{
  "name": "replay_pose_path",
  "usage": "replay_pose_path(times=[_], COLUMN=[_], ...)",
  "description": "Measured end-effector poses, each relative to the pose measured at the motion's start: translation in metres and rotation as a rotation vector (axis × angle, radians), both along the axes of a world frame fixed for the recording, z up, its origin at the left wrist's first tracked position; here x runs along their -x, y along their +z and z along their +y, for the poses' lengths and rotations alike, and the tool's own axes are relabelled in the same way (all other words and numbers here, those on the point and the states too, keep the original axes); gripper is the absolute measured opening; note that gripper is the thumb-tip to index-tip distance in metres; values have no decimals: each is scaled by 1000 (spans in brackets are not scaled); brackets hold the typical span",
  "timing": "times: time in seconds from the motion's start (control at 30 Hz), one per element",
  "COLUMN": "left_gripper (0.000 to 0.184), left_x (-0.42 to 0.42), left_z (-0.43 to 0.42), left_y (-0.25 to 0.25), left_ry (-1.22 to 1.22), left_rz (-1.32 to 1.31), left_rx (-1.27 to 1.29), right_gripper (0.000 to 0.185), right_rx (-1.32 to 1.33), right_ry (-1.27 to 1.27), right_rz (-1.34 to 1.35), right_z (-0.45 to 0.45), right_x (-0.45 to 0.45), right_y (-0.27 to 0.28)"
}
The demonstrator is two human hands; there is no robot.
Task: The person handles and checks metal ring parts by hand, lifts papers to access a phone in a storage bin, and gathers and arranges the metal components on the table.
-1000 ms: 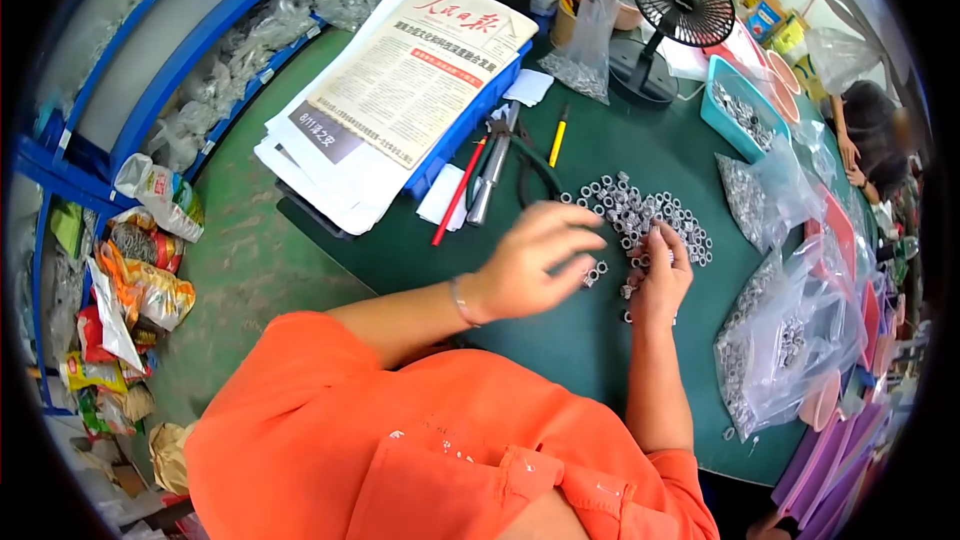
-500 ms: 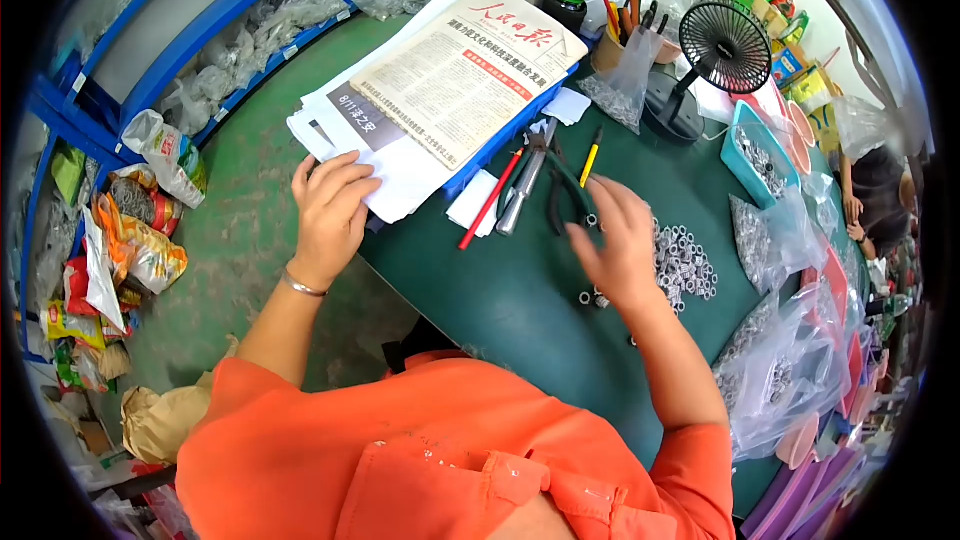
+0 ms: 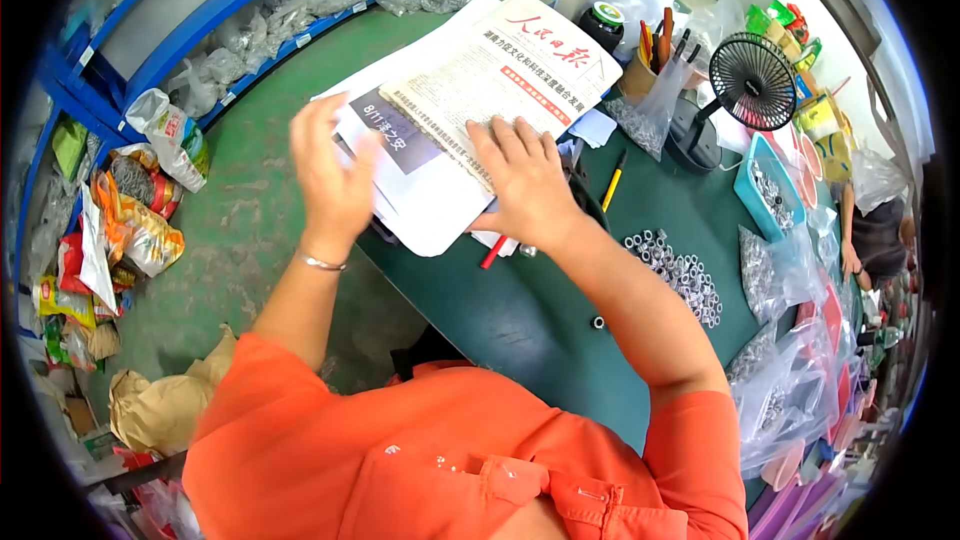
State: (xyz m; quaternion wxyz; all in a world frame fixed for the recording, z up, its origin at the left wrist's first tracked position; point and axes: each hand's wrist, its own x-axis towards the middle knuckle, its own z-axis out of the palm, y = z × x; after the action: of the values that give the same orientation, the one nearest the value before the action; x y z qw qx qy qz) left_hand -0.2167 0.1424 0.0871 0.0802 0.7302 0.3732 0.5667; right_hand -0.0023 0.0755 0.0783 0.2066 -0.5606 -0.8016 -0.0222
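Blue shelving (image 3: 62, 90) filled with clear plastic bags curves along one side of the room, above a worn green floor (image 3: 260, 170), while our dark green surface (image 3: 530, 305) spreads out before us. On its far left corner lies a newspaper (image 3: 545, 70), resting at a slant over loose white sheets (image 3: 440, 220).

Our right hand (image 3: 522, 180) lies palm down on the newspaper's lower part, fingers spread and thumb beside the paper's near edge; we cannot tell whether the thumb reaches beneath it. Our left hand (image 3: 335, 175) has its fingers extended at the left edge of the sheets, apparently gripping nothing, and whether it touches them is unclear.

We judge the loose layers to be the weak point: pushing on the newspaper alone could slide it off the sheets, and their left side, seemingly beyond the surface's edge, could tip papers to the floor. A desk fan (image 3: 753, 83) faces our way; we cannot tell if it is running, but its draught could lift a corner.

Our right forearm passes just beside a pile of metal nuts (image 3: 685, 285), so a careless sweep could scatter them. One lone nut (image 3: 598, 322) sits apart, nearer to us, easily knocked. A red pencil (image 3: 493, 252) pokes out below our right hand and could roll if bumped.
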Motion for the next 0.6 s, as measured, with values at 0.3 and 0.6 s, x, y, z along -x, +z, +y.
replay_pose_path(times=[0.3, 0.6], left_gripper=[58, 37], left_x=[21, -11], left_z=[0, 1], left_y=[-24, 9], left_ry=[-35, -242], left_rz=[-265, -721], left_rx=[704, 154], right_gripper=[60, 21], right_rx=[-242, -360], right_ry=[-100, -218], right_rz=[-57, 340], right_z=[3, 24], right_x=[35, 1], right_y=[-16, 36])
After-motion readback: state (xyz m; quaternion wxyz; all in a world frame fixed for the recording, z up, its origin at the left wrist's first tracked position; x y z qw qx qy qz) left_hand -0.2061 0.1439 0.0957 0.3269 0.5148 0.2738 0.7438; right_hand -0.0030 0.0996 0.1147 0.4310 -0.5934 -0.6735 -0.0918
